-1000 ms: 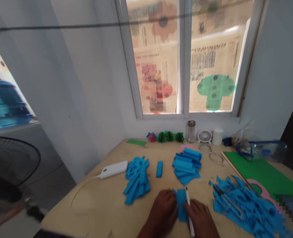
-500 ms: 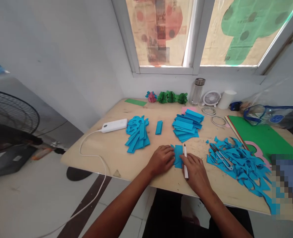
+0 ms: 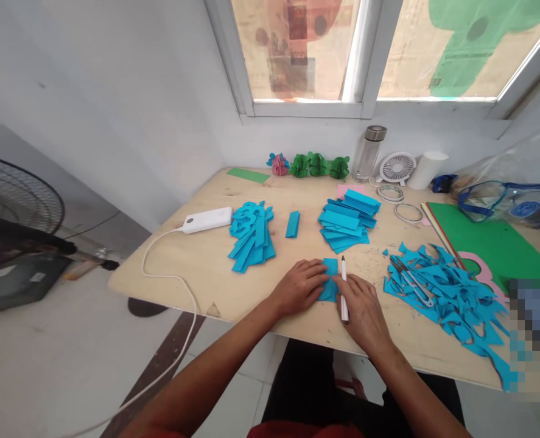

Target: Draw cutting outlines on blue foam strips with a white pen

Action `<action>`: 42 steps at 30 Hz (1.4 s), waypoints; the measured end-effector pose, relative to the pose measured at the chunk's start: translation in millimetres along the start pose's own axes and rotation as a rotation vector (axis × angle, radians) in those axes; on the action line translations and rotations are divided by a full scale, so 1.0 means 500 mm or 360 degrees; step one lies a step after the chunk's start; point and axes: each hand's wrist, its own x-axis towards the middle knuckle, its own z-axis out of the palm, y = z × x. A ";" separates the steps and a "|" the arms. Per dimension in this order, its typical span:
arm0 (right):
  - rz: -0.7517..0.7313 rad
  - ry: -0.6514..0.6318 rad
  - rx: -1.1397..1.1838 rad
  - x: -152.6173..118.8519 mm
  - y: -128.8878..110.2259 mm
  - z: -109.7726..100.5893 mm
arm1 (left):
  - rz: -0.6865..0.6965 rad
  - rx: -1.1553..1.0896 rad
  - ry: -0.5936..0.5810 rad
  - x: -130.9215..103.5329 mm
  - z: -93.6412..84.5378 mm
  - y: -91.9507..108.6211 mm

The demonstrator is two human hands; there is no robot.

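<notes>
A folded piece of blue paper [image 3: 330, 290] lies on the table between my hands. My left hand [image 3: 299, 286] presses on its left side, fingers curled and covering that edge. My right hand [image 3: 363, 307] holds a white pen [image 3: 344, 298] with its dark tip pointing away from me, and its fingertips touch the paper's right edge. Beyond them is a pile of folded blue paper strips [image 3: 348, 219]. A single folded strip [image 3: 292, 224] lies left of that pile. Farther left, a stack of blue pieces [image 3: 254, 240] has cut, curvy shapes at its top.
Blue paper scraps [image 3: 452, 304] with scissors [image 3: 413, 283] on them lie to the right, near green sheets [image 3: 493, 243]. A white power bank [image 3: 207, 219] trails a cable at left. Along the wall stand green paper ornaments [image 3: 316, 165], a glass bottle [image 3: 369, 155] and a small fan [image 3: 396, 167].
My left hand has shifted slightly right, covering more of the blue paper. The right hand still holds the pen beside it. The camera view has tilted a little downward.
</notes>
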 end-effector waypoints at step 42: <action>-0.0003 0.0001 0.0007 0.006 -0.002 -0.004 | -0.0175 0.0068 -0.0069 0.009 0.001 0.029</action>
